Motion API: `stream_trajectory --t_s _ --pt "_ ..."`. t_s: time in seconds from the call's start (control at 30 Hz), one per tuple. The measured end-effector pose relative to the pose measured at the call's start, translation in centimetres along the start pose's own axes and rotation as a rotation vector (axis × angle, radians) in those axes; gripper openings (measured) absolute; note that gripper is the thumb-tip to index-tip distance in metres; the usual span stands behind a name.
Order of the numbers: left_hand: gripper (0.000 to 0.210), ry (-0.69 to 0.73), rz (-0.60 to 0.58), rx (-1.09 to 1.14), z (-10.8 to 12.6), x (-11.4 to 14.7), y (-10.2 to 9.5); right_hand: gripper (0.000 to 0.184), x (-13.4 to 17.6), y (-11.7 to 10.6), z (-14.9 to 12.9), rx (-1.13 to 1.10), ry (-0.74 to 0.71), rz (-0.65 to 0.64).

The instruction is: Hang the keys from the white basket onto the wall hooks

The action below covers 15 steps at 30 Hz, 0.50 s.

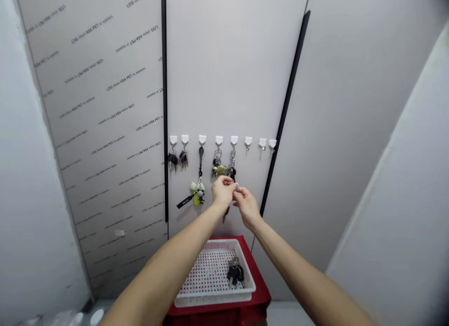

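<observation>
In front of the white panel, my left hand (222, 192) is closed, thumb and fingers pinched together. My right hand (247, 208) meets it from the right, fingertips also pinched. A small pale key ring (236, 185) shows between the fingertips of both hands. A dark key (226, 215) hangs below them, partly hidden by my left hand. Just above my hands, a bunch of keys (231, 170) hangs by a metal clasp from a white hook (234, 140). Beside it on the left hang keys with a yellow-green fish-like charm (220, 170).
Several white hooks line the panel, including a right-hand hook (248, 141). More key bunches (173, 158) and a strap with charms (199, 193) hang at left. Below, a white perforated basket (213, 300) holds dark keys (235, 273) on a red stand (257, 288).
</observation>
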State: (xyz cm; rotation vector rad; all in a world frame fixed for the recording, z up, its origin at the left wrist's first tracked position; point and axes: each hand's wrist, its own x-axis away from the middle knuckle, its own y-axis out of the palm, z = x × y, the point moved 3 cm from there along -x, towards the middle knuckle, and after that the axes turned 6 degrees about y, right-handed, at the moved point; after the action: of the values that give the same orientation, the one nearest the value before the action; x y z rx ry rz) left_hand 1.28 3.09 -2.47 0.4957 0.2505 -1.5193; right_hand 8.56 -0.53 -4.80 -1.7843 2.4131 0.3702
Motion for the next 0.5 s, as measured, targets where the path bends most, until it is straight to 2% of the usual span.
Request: stream_trajectory --t_s 0.13,0.27,0.37,0.5 --pt "0.017 0.0 -0.027 0.056 0.1 -0.3 -0.1 0.015 -3.8 -1.4 -3.2 -0.082 -0.102 0.124" --pt "0.016 -0.102 -0.044 0.054 -2.1 0.4 -1.5 0.012 -8.0 -2.6 -6.4 -0.097 -0.145 0.234" --pt "0.016 -0.154 -0.041 0.034 -3.7 0.9 -2.4 0.009 -9.8 -2.7 -7.3 -0.08 -0.129 0.259" --pt "0.015 -0.17 -0.042 0.007 -4.5 0.9 -3.0 0.006 -10.4 -2.4 -7.3 -0.037 -0.093 0.315"
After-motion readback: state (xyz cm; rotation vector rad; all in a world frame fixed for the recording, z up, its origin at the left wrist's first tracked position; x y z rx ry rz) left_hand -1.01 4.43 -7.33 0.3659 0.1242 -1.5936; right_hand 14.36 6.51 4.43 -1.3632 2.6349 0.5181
